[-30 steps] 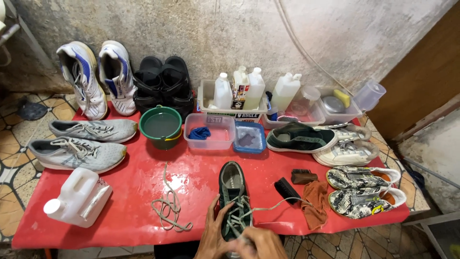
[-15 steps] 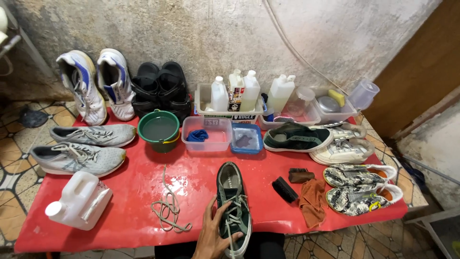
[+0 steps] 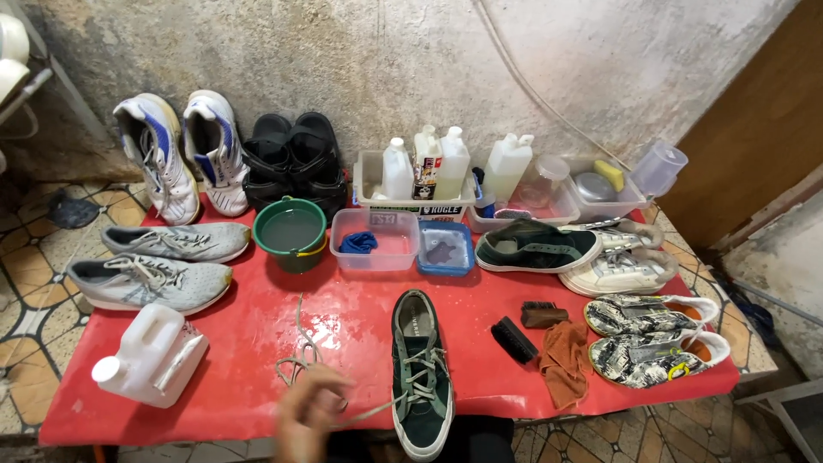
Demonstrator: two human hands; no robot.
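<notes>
The left hand point(image 3: 310, 411), blurred at the near edge of the red counter point(image 3: 249, 334), pinched a lace running rightward to the dark green shoe point(image 3: 420, 373). Some eyelets remained laced. A removed lace point(image 3: 300, 356) lay just beyond it. No right hand showed.

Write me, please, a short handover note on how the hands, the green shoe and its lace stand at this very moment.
Left hand: blurred at the near table edge, pulling a lace end out sideways from the green shoe; grip unclear.
Right hand: out of view.
Green shoe: flat on the red table, toe toward the person, its lace loosened but threaded through most eyelets.
A loose lace lies left of it; the matching green shoe sits further back without a lace.
Done: one lace out. Left: the rest of this lace.
</notes>
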